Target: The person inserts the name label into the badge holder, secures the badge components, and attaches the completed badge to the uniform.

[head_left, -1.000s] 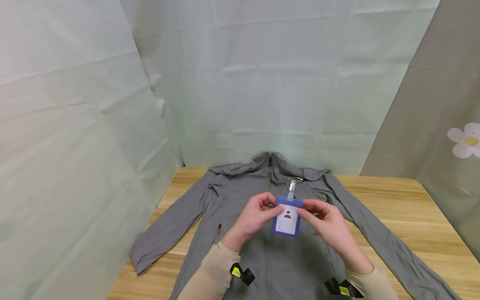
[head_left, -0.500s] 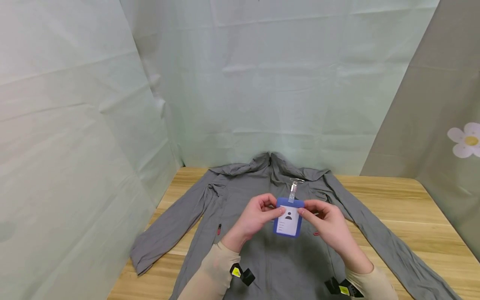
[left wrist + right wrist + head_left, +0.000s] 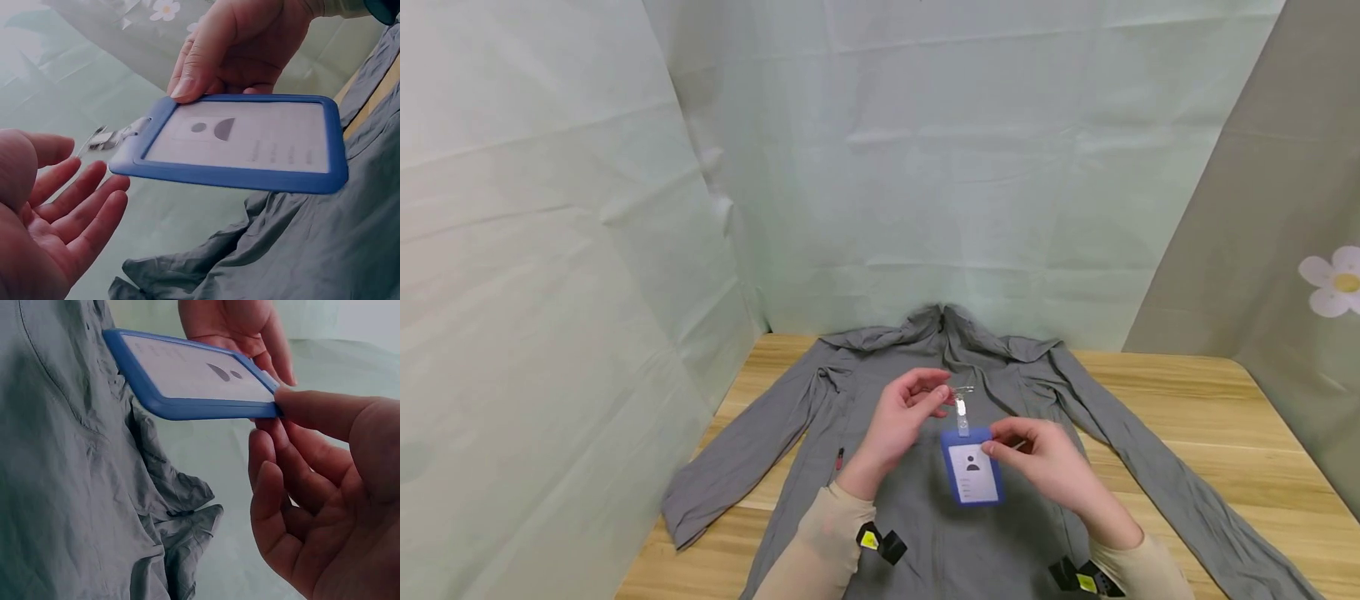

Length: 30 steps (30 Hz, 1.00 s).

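Note:
A blue-framed ID badge [image 3: 973, 475] with a white card hangs slightly tilted above a spread grey jacket [image 3: 955, 550]. My right hand [image 3: 1048, 458] pinches its upper right corner between thumb and fingers. At the badge's top, a clear strap leads to a metal clip [image 3: 962, 408] with a pin. My left hand [image 3: 902, 417] has its thumb and index finger at the end of that pin, seemingly pinching it. The left wrist view shows the pin [image 3: 94, 137] meeting those fingertips, while the other left fingers are spread loosely.
The jacket covers much of a wooden table [image 3: 1165, 400], its collar toward the back and its sleeves out to both sides. Pale cloth [image 3: 962, 167] hangs behind and to the left. A grey-brown cloth with a flower print [image 3: 1333, 282] hangs at the right.
My left hand has let go of the badge's upper left corner and moved up to the metal clip. The badge has shifted slightly down and left and tilted, still pinched by my right hand.

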{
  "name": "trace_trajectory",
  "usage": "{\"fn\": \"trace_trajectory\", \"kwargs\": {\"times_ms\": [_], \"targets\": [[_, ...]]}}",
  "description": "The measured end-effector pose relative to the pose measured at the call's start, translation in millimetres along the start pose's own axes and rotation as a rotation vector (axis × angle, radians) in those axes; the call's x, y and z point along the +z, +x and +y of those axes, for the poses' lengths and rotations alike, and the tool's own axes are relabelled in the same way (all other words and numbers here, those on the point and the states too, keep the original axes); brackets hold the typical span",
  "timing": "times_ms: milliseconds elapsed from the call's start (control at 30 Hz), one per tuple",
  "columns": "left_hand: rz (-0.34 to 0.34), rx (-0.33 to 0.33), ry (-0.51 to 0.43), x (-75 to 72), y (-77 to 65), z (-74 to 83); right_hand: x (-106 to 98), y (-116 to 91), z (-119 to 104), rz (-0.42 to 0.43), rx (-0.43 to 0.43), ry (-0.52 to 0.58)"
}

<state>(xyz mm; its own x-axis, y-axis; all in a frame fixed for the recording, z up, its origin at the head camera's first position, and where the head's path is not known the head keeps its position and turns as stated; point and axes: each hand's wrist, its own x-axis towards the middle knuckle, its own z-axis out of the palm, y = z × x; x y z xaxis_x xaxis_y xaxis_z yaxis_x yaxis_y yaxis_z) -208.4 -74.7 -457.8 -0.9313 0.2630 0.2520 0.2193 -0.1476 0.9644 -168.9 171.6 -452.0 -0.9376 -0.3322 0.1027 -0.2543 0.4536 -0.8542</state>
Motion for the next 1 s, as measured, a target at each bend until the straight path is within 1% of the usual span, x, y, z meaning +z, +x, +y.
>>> {"fn": "trace_trajectory", "kwargs": {"times_ms": [100,200,367,667,900,1000], "targets": [[-0.018,-0.003,0.010,-0.5,0.1,-0.3,0.7,-0.2,1.1,-0.020,-0.009,-0.009],[-0.025,-0.017,0.012,-0.3,0.1,0.2,1.2,-0.2,0.8,-0.021,-0.011,-0.015],[0.001,-0.041,-0.001,-0.8,0.3,0.4,1.8,-0.2,-1.6,-0.004,0.005,-0.008],[0.027,-0.030,-0.017,-0.7,0.5,-0.8,1.9,-0.5,-2.2,0.024,0.009,-0.005],[0.058,-0.039,-0.045,0.5,-0.5,-0.1,4.0,0.3,-2.2,0.039,0.019,-0.004],[0.069,-0.024,-0.044,2.0,-1.1,1.2,4.3,0.9,-3.3,0.043,0.026,0.004]]}}
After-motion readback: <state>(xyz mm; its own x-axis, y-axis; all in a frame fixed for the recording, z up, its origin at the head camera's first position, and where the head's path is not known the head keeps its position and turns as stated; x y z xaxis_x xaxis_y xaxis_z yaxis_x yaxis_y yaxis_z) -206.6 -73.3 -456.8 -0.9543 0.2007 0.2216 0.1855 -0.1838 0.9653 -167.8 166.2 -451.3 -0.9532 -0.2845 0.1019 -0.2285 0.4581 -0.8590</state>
